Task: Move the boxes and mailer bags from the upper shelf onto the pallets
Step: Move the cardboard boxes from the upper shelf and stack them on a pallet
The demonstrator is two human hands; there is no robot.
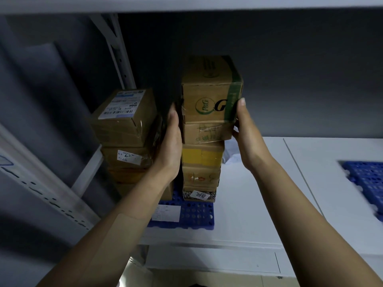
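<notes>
A brown cardboard box with green print and a green stripe (pixel 209 96) sits at the top of the right stack, with a smaller taped box (pixel 207 132) right under it. My left hand (pixel 171 141) presses flat against their left side. My right hand (pixel 246 133) holds their right side, thumb up on the green stripe. Below them are several more boxes, one with yellow tape (pixel 202 155), standing on a blue plastic pallet (pixel 196 214). A second stack of boxes (pixel 126 131) with white labels rises to the left.
A white shelf upright (pixel 116 50) stands behind the left stack, and a perforated rail (pixel 41 189) runs at lower left. A shelf board (pixel 186 3) hangs overhead. Another blue pallet (pixel 364 181) lies on the white floor at right. A white label (pixel 165 213) lies on the near pallet.
</notes>
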